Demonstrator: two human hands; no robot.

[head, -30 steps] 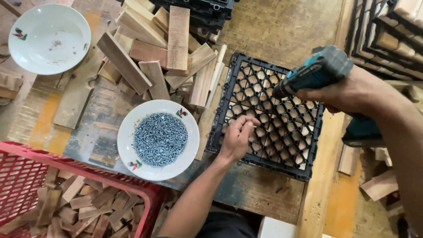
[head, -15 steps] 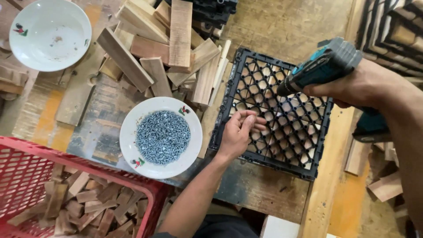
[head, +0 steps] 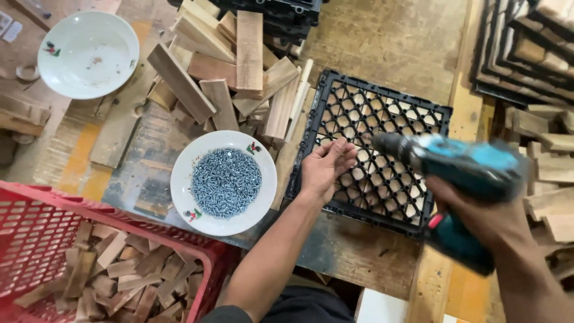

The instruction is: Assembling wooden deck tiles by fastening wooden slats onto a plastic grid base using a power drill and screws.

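Observation:
My left hand [head: 323, 168] rests flat on the near left part of a black plastic grid tile [head: 382, 119], fingers spread, holding nothing. My right hand [head: 478, 215] grips a teal cordless drill [head: 466, 164] that hovers above the tile's right half, its nose pointing left toward my left hand; the drill is blurred. Wooden slats show through the grid's openings. A white bowl [head: 224, 182] full of small silver screws sits just left of my left wrist.
A heap of wooden blocks [head: 227, 66] lies behind the screw bowl. An empty white bowl [head: 88, 54] stands far left. A red plastic crate [head: 89, 257] of wood offcuts is at the near left. More black tiles [head: 520, 42] and blocks are stacked right.
The drill has swung down and left over the tile, closer to my left hand. My left hand has shifted slightly left and flattened on the grid.

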